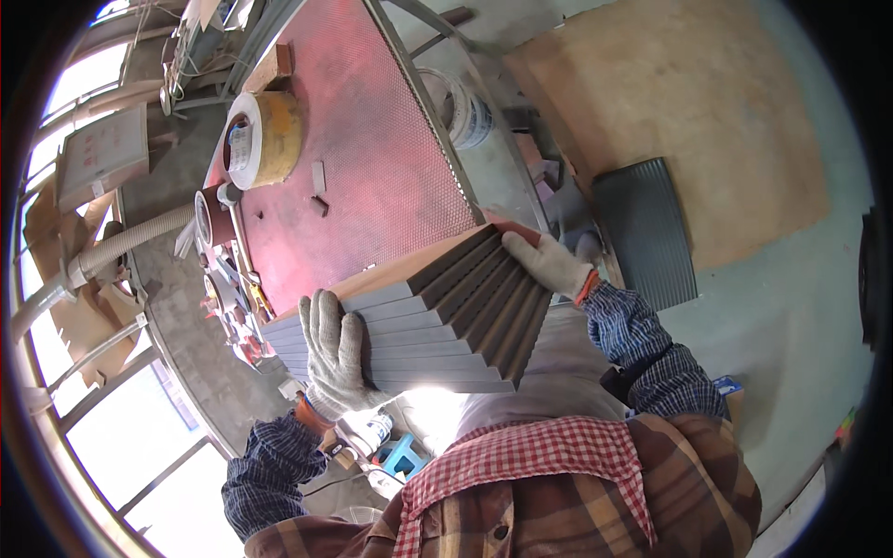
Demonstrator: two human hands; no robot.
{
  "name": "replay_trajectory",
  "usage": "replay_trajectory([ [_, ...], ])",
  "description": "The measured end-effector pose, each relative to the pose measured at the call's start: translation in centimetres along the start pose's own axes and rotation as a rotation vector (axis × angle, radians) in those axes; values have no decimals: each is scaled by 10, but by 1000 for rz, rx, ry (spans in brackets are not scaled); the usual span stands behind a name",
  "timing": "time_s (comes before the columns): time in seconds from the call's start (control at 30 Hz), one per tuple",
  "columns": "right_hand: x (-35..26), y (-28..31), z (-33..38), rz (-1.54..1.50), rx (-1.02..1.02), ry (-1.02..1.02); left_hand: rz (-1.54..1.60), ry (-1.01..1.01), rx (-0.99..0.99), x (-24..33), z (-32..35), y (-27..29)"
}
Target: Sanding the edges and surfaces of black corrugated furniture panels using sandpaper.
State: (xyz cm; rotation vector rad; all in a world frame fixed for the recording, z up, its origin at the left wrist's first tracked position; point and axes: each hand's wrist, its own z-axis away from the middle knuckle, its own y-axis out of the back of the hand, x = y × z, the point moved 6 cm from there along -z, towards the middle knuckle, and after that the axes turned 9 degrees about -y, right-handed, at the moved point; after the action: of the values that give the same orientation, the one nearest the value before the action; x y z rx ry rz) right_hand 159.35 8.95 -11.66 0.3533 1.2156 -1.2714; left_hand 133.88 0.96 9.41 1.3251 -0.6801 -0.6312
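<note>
A fanned stack of dark grey flat panels is held in front of my body, at the near edge of the red-topped table. The panels are stepped, and their ends spread apart toward the right. A brown surface shows along the stack's far side. My left hand, in a pale knit glove, presses against the near edges with its fingers pointing up. At the far right corner my right hand, gloved too, grips the stack, with its thumb on top and some fingers hidden underneath.
A big yellow tape roll and a brown block sit on the table's far left. Tools crowd its left edge. At right, a ribbed dark panel lies by a brown sheet on the floor. A white bucket stands beside the table.
</note>
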Motion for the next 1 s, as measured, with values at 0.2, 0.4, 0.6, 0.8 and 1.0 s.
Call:
replay_trajectory([
  [0.2, -79, -56, 94, 181, -273, 683, -34, -4, -92, -1, 4, -4],
  [0.4, -25, -9, 72, -94, -194, -28, -17, 7, -33, 0, 1, 3],
  [0.6, -48, -30, 124, 152, -206, 562, -22, -19, -12, 1, -4, 3],
  [0.8, -27, -16, 102, 64, -281, 302, -32, -8, -31, 1, -2, 3],
  [1.0, -24, -12, 70, 37, -105, 71, -19, -13, -13, 1, -3, 4],
])
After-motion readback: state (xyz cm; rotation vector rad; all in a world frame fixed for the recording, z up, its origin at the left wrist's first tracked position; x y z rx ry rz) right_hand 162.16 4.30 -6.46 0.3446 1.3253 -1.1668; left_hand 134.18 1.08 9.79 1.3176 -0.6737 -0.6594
